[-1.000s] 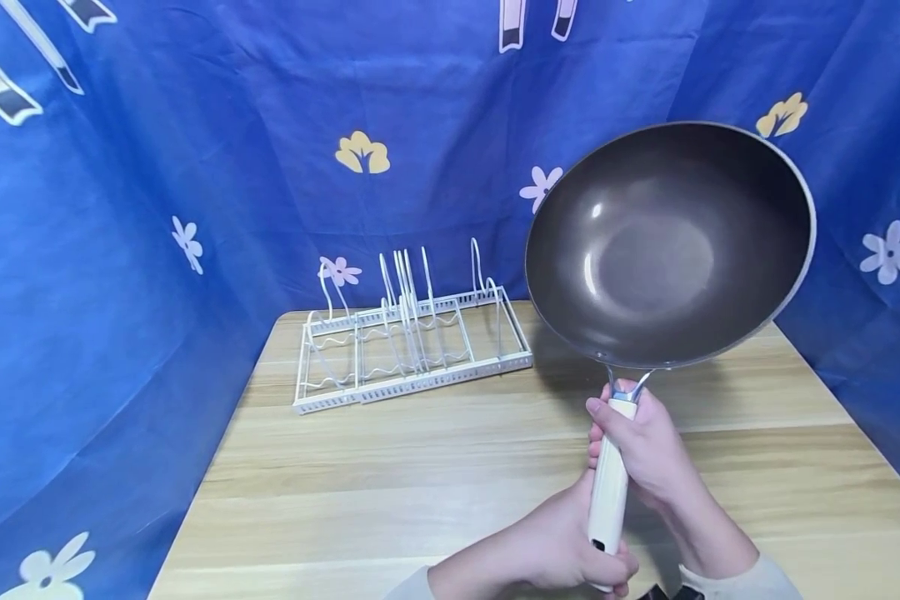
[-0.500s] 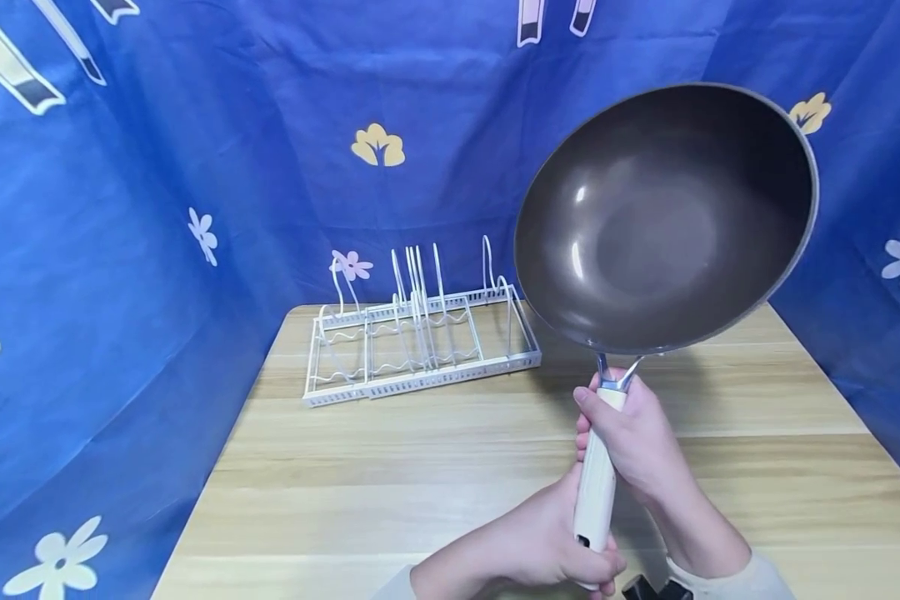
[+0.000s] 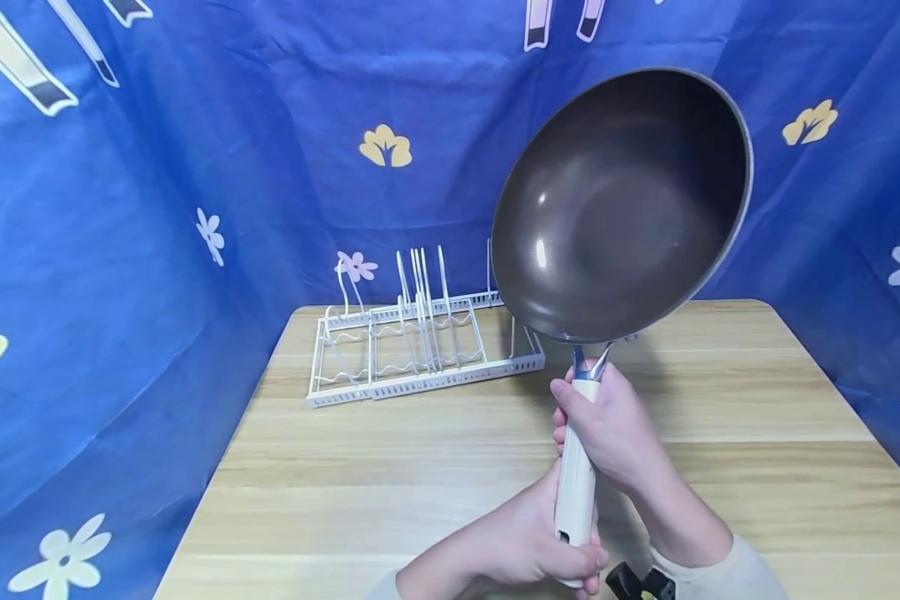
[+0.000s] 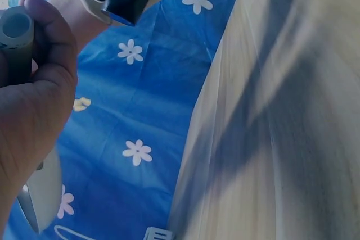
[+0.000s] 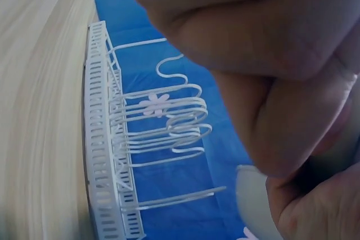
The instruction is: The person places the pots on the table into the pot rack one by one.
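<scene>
A dark wok [image 3: 621,208] with a pale handle [image 3: 574,483] is held up above the table, its inside facing me and its bowl tilted to the right. My right hand [image 3: 607,421] grips the handle near the metal bracket, thumb lying along it. Lower down, my left hand [image 3: 543,533] grips the handle's end; the left wrist view shows its fingers curled round that end. Left of the wok, a white wire rack [image 3: 427,346] with upright dividers lies on the table, its right rear corner hidden by the bowl. The right wrist view shows the same rack [image 5: 112,139] beside my curled fingers.
The wooden table [image 3: 330,483] extends in front of and to the right of the rack. Blue patterned cloth [image 3: 285,150] hangs behind the table and along both sides. A black wrist camera [image 3: 641,583] sits at my right sleeve.
The wok has risen and shifted left, its bowl tilting further and now covering part of the rack's right end. Both hands have moved left with the handle, keeping their grip.
</scene>
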A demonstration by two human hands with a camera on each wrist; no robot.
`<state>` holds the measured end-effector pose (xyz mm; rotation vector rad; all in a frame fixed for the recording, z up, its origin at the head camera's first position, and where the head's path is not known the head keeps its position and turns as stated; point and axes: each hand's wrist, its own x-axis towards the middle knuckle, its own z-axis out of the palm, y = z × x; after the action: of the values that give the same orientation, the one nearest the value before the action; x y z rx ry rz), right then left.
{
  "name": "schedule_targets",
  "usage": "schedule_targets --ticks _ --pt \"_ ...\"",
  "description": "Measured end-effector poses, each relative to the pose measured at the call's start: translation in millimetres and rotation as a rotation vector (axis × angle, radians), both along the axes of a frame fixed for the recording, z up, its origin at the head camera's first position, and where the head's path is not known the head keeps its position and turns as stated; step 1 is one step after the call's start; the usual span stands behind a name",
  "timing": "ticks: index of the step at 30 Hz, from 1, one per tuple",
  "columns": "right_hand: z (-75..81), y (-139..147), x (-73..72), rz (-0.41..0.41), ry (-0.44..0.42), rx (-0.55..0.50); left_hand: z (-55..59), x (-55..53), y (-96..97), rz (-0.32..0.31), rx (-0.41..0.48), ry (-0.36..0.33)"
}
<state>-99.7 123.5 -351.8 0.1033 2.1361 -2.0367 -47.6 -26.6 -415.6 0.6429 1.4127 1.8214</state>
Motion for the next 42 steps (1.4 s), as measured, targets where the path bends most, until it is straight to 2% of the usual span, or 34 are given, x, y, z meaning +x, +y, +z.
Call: schedule_targets --ticks 4,11,20,30,42 --pt "0.6 -6.9 -2.2 0.014 0.012 0.013 -1.3 -1.0 -6.0 0.004 0.022 -0.014" --pt "5.5 -18.0 -4.9 -0.01 0.084 0.118 -0.8 -3.6 -14.5 -0.018 0.077 -0.042" --pt "10.5 -32.6 -8.5 -0.01 0.111 0.173 -6.7 -5.9 -21.8 -0.023 0.198 -0.017" --pt "15.2 -46.5 -14.1 0.042 0.22 0.285 -14.9 -9.0 -28.0 -0.049 0.331 0.004" --pt "14.8 -61.4 -19.0 0.032 0.238 0.28 -22.4 -17.3 -36.9 -0.097 0.392 0.092"
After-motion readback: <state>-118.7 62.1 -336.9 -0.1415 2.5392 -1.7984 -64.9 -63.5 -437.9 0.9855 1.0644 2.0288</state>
